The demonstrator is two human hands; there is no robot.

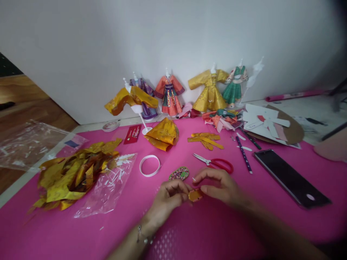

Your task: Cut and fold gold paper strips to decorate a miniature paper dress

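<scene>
My left hand [172,196] pinches the left end of a small flat gold piece [195,195] with a pinkish, dotted edge. At its right end is my right hand [221,187], thumb against the piece and index finger arched above it; a tiny white spot shows at that fingertip, too small to name. Just beyond my left fingers lies an oval pad [179,173] covered with colourful dots and rimmed in green. Red-handled scissors [214,163] rest beyond my right hand, blades pointing left. Several gold strips [206,140] are heaped behind the scissors.
Gold scraps [78,173] and a clear bag [108,191] of white bits cover the left. A white ring [150,166], folded gold cloth [162,134], pencil [244,155] and phone [290,177] lie on the pink mat. Small dressed mannequins [169,94] line the wall.
</scene>
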